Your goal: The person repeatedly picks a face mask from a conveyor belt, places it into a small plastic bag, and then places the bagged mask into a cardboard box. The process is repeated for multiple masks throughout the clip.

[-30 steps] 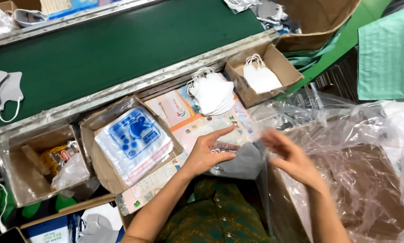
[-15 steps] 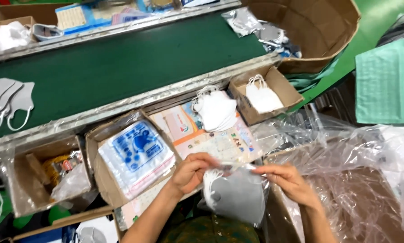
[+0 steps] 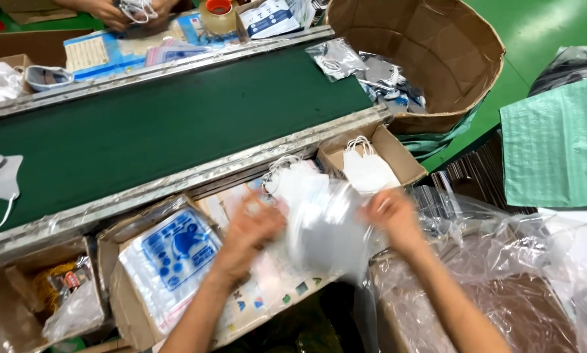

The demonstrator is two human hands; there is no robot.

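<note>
**Between two hands, a mask lifted in a blur**

Near the bench's front edge, the left hand (image 3: 251, 229) and right hand (image 3: 391, 216) now grip a pale mask (image 3: 323, 225) by its sides, raised higher than half a second ago and smeared by motion. It looks soft, thin and rounded. Far behind runs the flat green conveyor belt (image 3: 163, 124). A cardboard box of white masks (image 3: 372, 167) sits just beyond the right hand; printed plastic bags (image 3: 169, 258) lie left; crinkled clear plastic sheeting (image 3: 502, 261) crowds the right.
</note>
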